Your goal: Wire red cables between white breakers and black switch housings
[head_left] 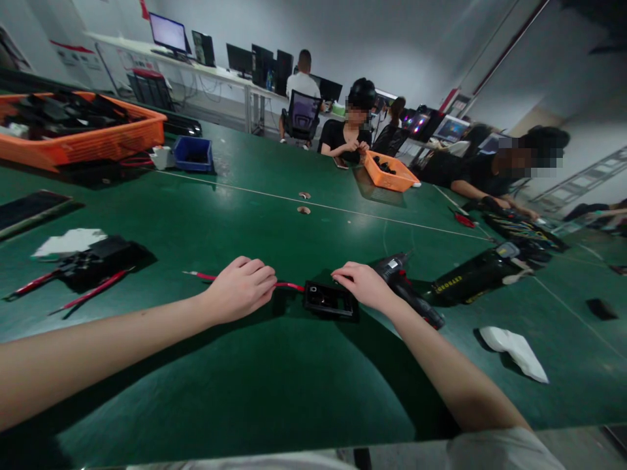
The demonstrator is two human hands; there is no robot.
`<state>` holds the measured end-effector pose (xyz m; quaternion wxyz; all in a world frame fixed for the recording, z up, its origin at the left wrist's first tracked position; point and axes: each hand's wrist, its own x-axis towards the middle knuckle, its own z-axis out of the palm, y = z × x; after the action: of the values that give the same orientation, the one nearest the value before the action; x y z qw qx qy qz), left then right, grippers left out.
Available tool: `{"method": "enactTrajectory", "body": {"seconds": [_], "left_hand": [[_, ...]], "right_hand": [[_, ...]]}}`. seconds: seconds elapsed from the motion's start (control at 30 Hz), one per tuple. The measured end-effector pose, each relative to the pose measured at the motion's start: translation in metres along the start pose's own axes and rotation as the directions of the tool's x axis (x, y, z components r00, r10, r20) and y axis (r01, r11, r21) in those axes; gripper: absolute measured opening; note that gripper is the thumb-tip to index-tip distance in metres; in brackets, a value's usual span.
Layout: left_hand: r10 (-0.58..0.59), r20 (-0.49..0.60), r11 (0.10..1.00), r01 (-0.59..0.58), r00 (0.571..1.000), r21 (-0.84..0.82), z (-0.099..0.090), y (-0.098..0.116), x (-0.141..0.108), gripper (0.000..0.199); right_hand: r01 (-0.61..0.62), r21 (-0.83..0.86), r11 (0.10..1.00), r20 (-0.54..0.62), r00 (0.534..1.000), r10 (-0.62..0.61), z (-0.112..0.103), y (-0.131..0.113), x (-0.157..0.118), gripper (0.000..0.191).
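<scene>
A black rectangular housing [331, 301] lies on the green table [274, 405] in front of me. From its left side runs a red cable [291, 286], which passes under my left hand [245, 287] and comes out beyond it with a bare end. The fingers of my left hand are curled round that cable. At the upper right edge of the housing is my right hand [361, 282], its thumb and fingertips pinched together; what they hold is too small to make out. A black power drill [409, 290] lies just right of my right hand.
Black parts with red cables [98, 261] and a white piece lie at left. Orange baskets [117, 140] [396, 177] and a blue bin [193, 155] stand farther back. At right are a black bottle-shaped object [470, 277] and white padding [514, 349]. People sit across the table.
</scene>
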<state>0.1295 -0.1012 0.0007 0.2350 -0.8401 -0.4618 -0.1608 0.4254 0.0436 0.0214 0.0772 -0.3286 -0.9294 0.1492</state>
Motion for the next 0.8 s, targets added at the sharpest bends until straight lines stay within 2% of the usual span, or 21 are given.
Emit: {"method": "enactTrajectory", "body": {"seconds": [0.3,0.6,0.8], "left_hand": [[0.007,-0.022,1.000,-0.006,1.000,0.025,-0.0037,0.0014,0.0010,0.018],[0.035,0.009,0.997,-0.035,0.999,0.071,-0.0045,0.0036,0.0011,0.020],[0.049,0.049,0.991,-0.054,0.998,0.121,-0.0057,0.0061,0.0014,0.019]], "right_hand": [[-0.025,-0.050,0.998,-0.010,1.000,0.024,0.0011,0.0013,-0.0003,0.024],[0.028,-0.056,0.998,-0.073,0.997,-0.032,0.0035,0.0035,-0.0016,0.015],[0.033,-0.104,0.994,-0.075,0.996,-0.041,0.0044,0.0041,-0.0019,0.011]]}}
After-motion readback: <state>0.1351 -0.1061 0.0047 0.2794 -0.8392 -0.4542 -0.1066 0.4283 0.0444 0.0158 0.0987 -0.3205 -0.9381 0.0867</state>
